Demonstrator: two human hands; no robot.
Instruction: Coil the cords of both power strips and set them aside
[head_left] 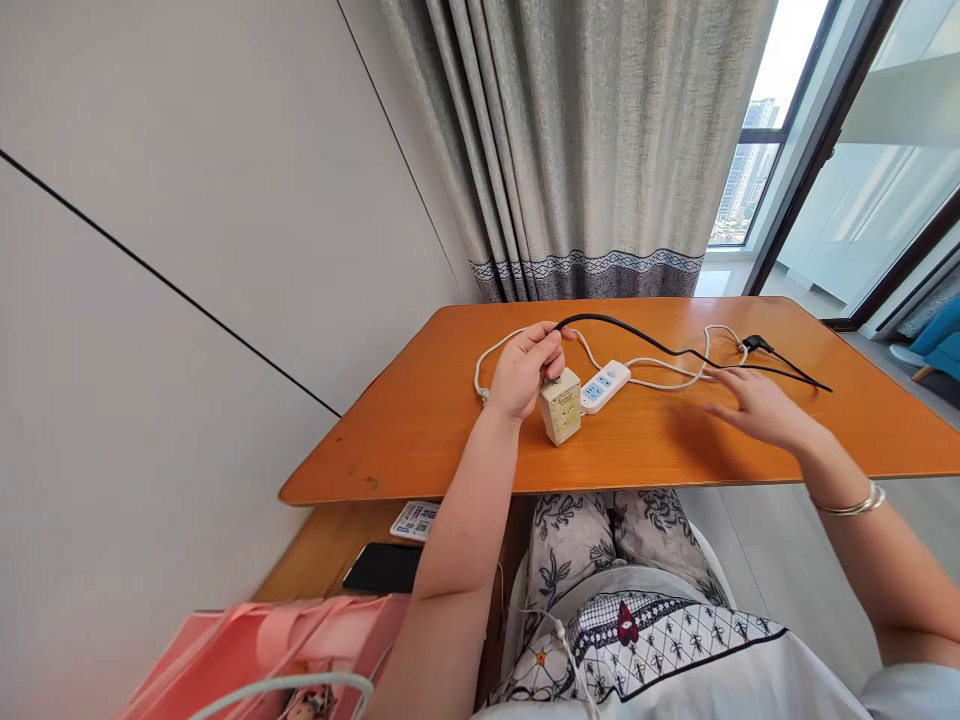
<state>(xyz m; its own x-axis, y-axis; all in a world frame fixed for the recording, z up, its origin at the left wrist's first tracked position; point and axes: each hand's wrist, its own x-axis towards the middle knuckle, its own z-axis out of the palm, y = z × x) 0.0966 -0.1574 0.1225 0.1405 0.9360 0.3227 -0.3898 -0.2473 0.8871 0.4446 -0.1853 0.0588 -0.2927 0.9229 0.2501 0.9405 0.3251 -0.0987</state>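
My left hand (pixel 527 368) is closed round the end of a black cable (pixel 660 346), right above a cream cube-shaped socket adapter (pixel 561 405) that stands on the orange table (pixel 420 430). Whether the plug touches the cube is hidden by my fingers. My right hand (pixel 754 405) hovers flat over the table with fingers spread, holding nothing, just in front of the black cable and a white cord (pixel 675 375). A white power strip (pixel 604 385) with blue sockets lies beside the cube.
The black cable runs right to a black connector (pixel 756 344). A grey curtain (pixel 570 150) hangs behind the table, with a window at right. A black phone (pixel 384 567) and a card (pixel 415 520) lie on a lower surface; a pink bag (pixel 277 645) sits at lower left.
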